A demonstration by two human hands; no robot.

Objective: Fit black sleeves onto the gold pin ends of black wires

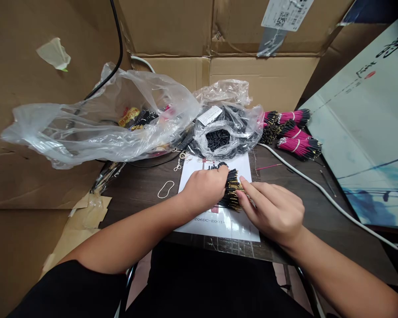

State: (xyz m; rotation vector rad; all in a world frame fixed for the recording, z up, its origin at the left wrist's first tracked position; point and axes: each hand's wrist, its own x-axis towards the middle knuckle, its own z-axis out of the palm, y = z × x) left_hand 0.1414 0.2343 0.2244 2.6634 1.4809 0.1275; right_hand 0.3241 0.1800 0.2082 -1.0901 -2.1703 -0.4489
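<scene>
A bundle of thin black wires with gold tips [231, 194] lies over a white printed sheet [199, 224] on the dark table. My left hand [207, 185] is wrapped round the bundle's left side, fingers closed. At the bundle's right, my right hand [272, 207] has its thumb and forefinger at the gold tips; whether a single piece sits between them is too small to tell. Just behind, an opened clear bag [247, 132] holds many small black pieces [218, 139]. Some loose black pieces [215, 166] lie on the sheet beyond my left hand.
Pink wire bundles [295, 145] tied with white bands sit at the back right. A large clear plastic bag [119, 132] spreads over the back left. A white cable [318, 187] crosses the right side. Rubber bands [166, 189] lie left of the sheet. Cardboard walls [172, 26] stand behind.
</scene>
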